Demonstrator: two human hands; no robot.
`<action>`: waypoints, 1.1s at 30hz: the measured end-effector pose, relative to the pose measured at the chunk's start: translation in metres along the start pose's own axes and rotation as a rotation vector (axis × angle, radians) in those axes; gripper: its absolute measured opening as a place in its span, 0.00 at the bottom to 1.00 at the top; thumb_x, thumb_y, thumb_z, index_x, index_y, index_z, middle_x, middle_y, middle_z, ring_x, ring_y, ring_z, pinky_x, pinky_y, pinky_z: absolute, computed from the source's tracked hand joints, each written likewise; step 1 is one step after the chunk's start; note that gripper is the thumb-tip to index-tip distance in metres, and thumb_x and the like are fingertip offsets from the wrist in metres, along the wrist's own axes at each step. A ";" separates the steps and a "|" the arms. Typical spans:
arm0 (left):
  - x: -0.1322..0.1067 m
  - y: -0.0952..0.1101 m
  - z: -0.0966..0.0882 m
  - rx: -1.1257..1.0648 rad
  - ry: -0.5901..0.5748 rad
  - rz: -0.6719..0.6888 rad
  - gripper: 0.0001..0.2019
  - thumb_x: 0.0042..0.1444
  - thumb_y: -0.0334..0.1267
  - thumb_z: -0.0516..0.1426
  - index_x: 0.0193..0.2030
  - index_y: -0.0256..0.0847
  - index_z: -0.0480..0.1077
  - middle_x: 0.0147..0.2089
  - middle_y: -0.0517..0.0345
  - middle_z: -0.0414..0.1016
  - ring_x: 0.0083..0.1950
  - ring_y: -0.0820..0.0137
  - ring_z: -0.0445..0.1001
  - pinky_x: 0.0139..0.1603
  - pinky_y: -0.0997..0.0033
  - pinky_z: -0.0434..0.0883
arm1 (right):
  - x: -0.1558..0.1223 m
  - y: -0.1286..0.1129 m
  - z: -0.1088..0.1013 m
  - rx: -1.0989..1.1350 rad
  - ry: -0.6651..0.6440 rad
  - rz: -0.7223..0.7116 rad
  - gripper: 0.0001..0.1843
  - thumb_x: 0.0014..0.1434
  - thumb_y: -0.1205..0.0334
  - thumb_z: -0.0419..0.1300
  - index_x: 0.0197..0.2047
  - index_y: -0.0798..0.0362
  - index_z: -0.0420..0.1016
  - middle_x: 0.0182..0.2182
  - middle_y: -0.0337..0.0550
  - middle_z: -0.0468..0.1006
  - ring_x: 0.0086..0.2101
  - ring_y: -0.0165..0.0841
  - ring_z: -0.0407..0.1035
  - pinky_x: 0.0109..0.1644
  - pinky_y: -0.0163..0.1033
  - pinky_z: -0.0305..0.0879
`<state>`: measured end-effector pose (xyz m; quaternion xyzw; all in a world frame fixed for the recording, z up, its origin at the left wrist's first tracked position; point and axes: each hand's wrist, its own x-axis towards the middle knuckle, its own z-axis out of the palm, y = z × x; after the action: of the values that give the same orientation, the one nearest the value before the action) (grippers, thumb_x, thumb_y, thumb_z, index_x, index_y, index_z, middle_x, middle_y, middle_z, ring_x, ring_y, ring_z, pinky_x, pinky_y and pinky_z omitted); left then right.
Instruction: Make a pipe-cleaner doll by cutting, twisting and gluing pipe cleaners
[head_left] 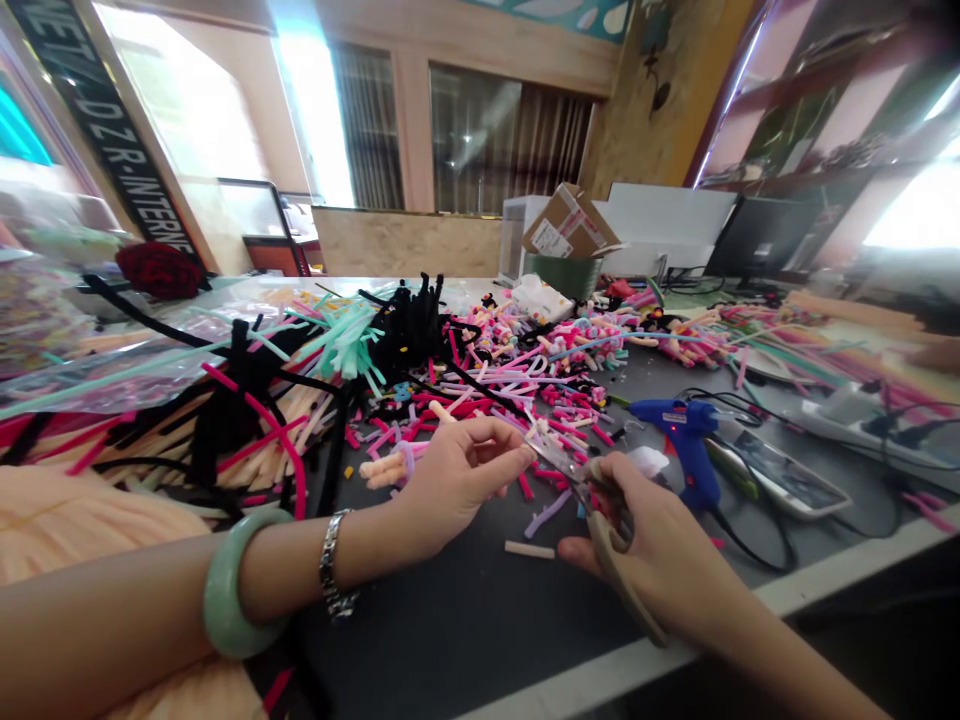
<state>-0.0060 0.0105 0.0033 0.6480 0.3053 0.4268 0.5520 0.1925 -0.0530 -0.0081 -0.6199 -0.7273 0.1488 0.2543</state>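
Left hand (457, 488) pinched together on a pipe cleaner stub (537, 436), right hand (664, 530) clamped around scissors (604, 530); just beside, a blue glue gun (681, 445); beyond, pipe cleaner heaps (510, 375).

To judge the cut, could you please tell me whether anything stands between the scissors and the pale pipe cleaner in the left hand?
Nothing visible does: the steel blades of the tan-handled scissors, in the right hand, meet the pale pink pipe cleaner pinched in the left hand.
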 end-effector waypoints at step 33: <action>0.001 -0.002 -0.004 0.117 -0.063 0.000 0.01 0.50 0.28 0.58 0.29 0.36 0.69 0.23 0.66 0.66 0.24 0.81 0.62 0.24 0.83 0.59 | 0.002 0.006 -0.003 -0.011 -0.041 -0.096 0.20 0.51 0.43 0.61 0.34 0.48 0.60 0.24 0.32 0.65 0.25 0.30 0.59 0.29 0.34 0.54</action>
<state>-0.0090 0.0130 0.0018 0.6923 0.3120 0.3877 0.5226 0.1989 -0.0503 -0.0080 -0.5824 -0.7622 0.1448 0.2429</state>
